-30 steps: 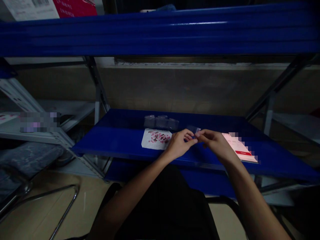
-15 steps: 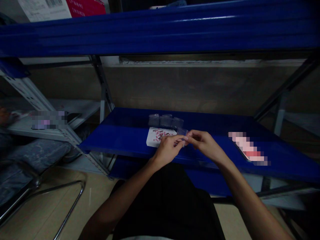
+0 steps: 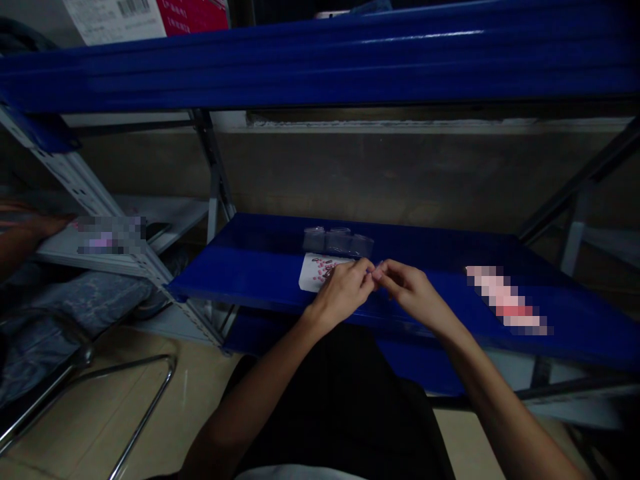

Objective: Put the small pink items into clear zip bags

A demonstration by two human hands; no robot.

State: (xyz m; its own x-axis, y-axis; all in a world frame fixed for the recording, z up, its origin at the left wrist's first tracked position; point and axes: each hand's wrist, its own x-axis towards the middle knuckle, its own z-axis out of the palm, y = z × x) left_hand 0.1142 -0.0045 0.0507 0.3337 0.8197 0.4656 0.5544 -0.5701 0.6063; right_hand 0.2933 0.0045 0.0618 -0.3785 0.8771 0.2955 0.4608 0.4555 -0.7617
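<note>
Centrally, just right of the middle of the frame, the fingertips of a person's left hand (image 3: 343, 291) and right hand (image 3: 411, 288) meet in a close pinch. What lies between them is hidden and dim, so whether they grasp anything cannot be told. The left hand covers the right part of a white sheet (image 3: 307, 282), on which small pink and dark pieces (image 3: 324, 267) lie scattered. Directly behind the sheet, near the centre of the frame, three clear plastic packets (image 3: 339, 241) sit in a row. All of these are on or above a blue shelf (image 3: 255, 277). Toward the right of the frame, well apart from the hands, lies a flat pinkish item (image 3: 505, 300), blurred by pixels. Below, at bottom centre, is black clothing (image 3: 340, 400). Another person's hand (image 3: 47, 225) rests at the left edge, over a grey shelf (image 3: 175, 208). A metal chair leg (image 3: 143, 400) stands at lower left. Across the top runs a blue beam (image 3: 320, 70), with a white and red box (image 3: 145, 20) at upper left.
</note>
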